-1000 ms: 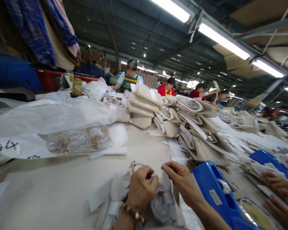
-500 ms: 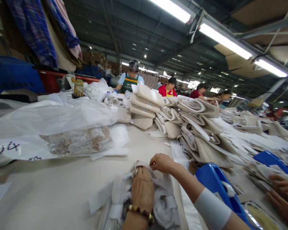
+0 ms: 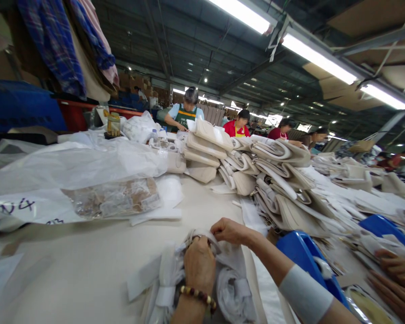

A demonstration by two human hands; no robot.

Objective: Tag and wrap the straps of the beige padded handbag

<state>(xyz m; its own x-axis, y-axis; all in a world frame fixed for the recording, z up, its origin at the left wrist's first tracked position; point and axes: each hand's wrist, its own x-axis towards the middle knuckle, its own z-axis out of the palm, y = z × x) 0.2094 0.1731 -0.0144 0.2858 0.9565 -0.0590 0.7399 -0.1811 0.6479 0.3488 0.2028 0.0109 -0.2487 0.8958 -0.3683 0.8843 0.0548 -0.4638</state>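
Observation:
My left hand (image 3: 199,261), with a beaded bracelet at the wrist, is closed with its fingers curled down on a pale strap (image 3: 197,232). My right hand (image 3: 227,231) pinches the same strap just to the right, where it loops upward. Under and around both hands lies a beige piece like a bag, with white wrapping. A coiled strap in white wrapping (image 3: 234,294) sits to the right of my left wrist. On the left side is a bundle bound with a white foam band (image 3: 165,292). My fingertips are partly hidden.
Beyond my hands stand stacked beige folded bags (image 3: 205,153). A clear plastic bag of small parts (image 3: 111,198) lies on the left of the table (image 3: 87,265). At right are a blue bin (image 3: 303,252) and a co-worker's hands (image 3: 394,279). Other people work behind the stacks.
My left hand has gone from flat, stretched fingers to curled fingers on the strap. The right hand stays at the strap, with its fingers more closed. The view has shifted slightly.

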